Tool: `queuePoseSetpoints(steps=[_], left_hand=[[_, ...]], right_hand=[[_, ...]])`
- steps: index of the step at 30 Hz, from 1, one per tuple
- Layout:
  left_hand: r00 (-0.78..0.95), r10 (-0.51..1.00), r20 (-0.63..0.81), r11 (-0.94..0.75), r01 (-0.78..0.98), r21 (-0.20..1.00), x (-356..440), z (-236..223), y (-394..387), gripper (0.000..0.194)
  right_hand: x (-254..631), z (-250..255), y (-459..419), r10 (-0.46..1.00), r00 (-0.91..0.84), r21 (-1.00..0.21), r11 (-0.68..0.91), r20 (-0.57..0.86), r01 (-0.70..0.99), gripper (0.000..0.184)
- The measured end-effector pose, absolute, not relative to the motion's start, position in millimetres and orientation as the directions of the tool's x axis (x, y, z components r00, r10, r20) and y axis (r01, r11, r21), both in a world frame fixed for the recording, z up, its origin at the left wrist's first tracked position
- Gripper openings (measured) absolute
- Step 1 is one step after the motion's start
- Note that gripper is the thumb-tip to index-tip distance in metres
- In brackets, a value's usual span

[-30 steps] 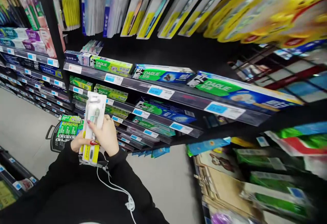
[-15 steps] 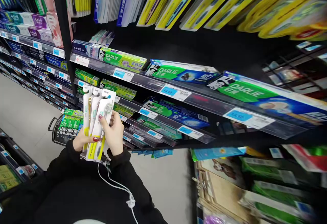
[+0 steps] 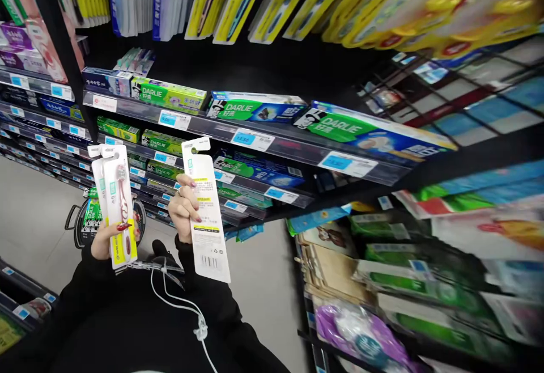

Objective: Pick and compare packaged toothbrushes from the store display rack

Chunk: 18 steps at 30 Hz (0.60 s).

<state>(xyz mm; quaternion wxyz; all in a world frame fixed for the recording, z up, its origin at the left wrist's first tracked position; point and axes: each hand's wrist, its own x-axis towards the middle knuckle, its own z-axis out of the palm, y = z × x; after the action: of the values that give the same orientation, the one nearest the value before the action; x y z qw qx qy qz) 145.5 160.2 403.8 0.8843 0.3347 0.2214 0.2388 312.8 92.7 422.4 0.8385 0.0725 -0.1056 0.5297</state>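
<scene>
My left hand (image 3: pixel 104 240) is closed around packaged toothbrushes (image 3: pixel 120 203), at least two, their fronts toward me. The foremost pack shows a pinkish toothbrush on a white and yellow card, and my red-nailed thumb presses across it. My right hand (image 3: pixel 185 206) grips a single toothbrush pack (image 3: pixel 208 220) by its left edge. That pack has its printed white back toward me, with a barcode near the bottom and a hanging hole at the top. The two hands are apart, both in front of the lower shelves.
Darlie toothpaste boxes (image 3: pixel 170 94) line the shelf ahead, above price tags (image 3: pixel 253 139). Toothbrush packs (image 3: pixel 242 1) hang overhead. A dark basket (image 3: pixel 76 228) holding green boxes stands at lower left. Bagged goods (image 3: pixel 365 327) fill a rack at right.
My right hand has drawn one toothbrush pack out of the bunch, moved it right and turned its back toward me. The others stay in my left hand. The view has shifted right.
</scene>
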Motion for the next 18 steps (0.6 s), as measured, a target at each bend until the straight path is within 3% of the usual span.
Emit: queuePoseSetpoints(steps=[2, 6, 18], left_hand=[[0.785, 0.571, -0.24, 0.657, -0.262, 0.707, 145, 407, 161, 0.055], [0.784, 0.558, -0.273, 0.662, -0.222, 0.715, 146, 408, 160, 0.054], [0.808, 0.522, -0.275, 0.611, -0.129, 0.781, 149, 411, 164, 0.052]], right_hand=[[313, 424, 92, 0.858, 0.342, 0.091, 0.334, 0.384, -0.938, 0.018], [312, 431, 93, 0.833, 0.226, 0.041, 0.238, 0.504, -0.97, 0.025], [317, 435, 96, 0.86, 0.256, -0.012, 0.291, 0.441, -0.957, 0.026]])
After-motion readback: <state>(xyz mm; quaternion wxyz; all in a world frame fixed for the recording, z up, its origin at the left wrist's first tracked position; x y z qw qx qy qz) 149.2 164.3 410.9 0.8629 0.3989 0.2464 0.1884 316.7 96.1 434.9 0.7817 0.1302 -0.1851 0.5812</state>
